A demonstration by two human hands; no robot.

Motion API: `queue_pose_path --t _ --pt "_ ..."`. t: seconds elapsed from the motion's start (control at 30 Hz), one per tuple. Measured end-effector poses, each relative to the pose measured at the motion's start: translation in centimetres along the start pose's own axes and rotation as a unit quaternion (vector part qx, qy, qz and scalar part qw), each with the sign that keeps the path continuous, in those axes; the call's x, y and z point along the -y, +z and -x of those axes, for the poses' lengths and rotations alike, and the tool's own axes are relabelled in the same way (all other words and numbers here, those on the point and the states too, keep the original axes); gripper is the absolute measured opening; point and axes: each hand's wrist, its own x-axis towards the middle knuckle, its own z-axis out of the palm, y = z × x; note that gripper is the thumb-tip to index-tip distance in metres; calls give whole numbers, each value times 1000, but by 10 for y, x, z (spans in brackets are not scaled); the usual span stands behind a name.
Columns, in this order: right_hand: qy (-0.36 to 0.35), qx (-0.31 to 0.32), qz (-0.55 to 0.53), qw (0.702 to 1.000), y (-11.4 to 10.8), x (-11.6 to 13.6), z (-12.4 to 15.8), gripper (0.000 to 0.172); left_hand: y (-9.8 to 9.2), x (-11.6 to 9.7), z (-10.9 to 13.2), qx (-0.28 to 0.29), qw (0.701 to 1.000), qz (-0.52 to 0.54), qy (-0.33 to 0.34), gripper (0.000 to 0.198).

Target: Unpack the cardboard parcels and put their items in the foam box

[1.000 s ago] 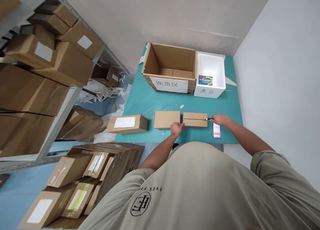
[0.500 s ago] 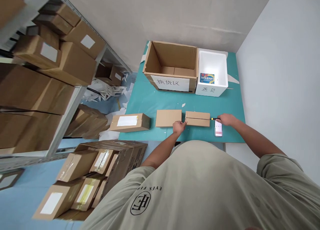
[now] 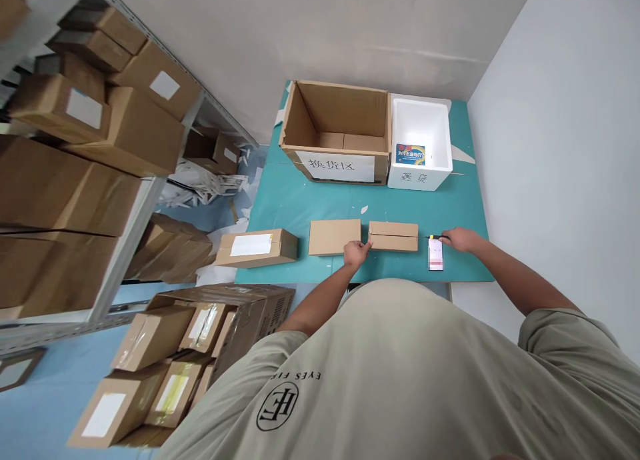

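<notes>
A small cardboard box (image 3: pixel 393 239) lies on the teal tabletop, a dark seam running along its top. My left hand (image 3: pixel 356 253) is closed at its near left corner, thumb and fingers pressed to the edge. In my right hand (image 3: pixel 461 239) is a thin screwdriver-like tool (image 3: pixel 438 237) with a black and yellow handle, its shaft pointing left at the box's right end. Whether the tip touches the box is too small to tell. Just below the tool a phone (image 3: pixel 435 255) lies with its screen lit. Left of my left hand sits a plain cardboard box (image 3: pixel 335 237).
Behind stand a large open carton (image 3: pixel 337 171) and a white foam box (image 3: pixel 420 180) holding a blue booklet (image 3: pixel 411 155). A labelled box (image 3: pixel 257 247) lies at the table's left. Loaded shelves (image 3: pixel 173 147) and a carton of parcels (image 3: pixel 250 320) flank the left side; a wall (image 3: pixel 560 147) rises right.
My right hand has drawn the tool slightly right, away from the box, showing more of its shaft. My left hand stays at the box corner. The view has shifted a little.
</notes>
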Motion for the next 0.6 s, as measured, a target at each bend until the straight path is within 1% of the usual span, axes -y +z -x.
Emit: queue_pose_path --t 0.1,0.17,0.23,0.3,0.37,0.43,0.5,0.6 --pt "6 -4 -58 998 5 -3 8 45 1 3 -1 5 1000 20 -10 52" --pt "36 -3 -150 988 14 -5 17 52 2 5 -2 10 999 35 -13 52" --pt "86 -5 -274 958 28 -1 25 58 3 7 -3 12 999 39 -10 51" --pt "123 -14 -395 910 46 10 32 58 3 9 -4 13 999 36 -9 50" --pt "131 -22 -488 863 64 28 34 57 3 10 -5 15 999 34 -11 50" --pt "131 -30 -546 827 78 48 33 56 2 11 -6 16 999 34 -12 50" --pt "135 -40 -571 809 88 64 29 58 1 11 -7 16 999 27 -4 51" --pt "145 -60 -582 798 95 77 24 60 -1 12 -7 24 1000 7 8 53"
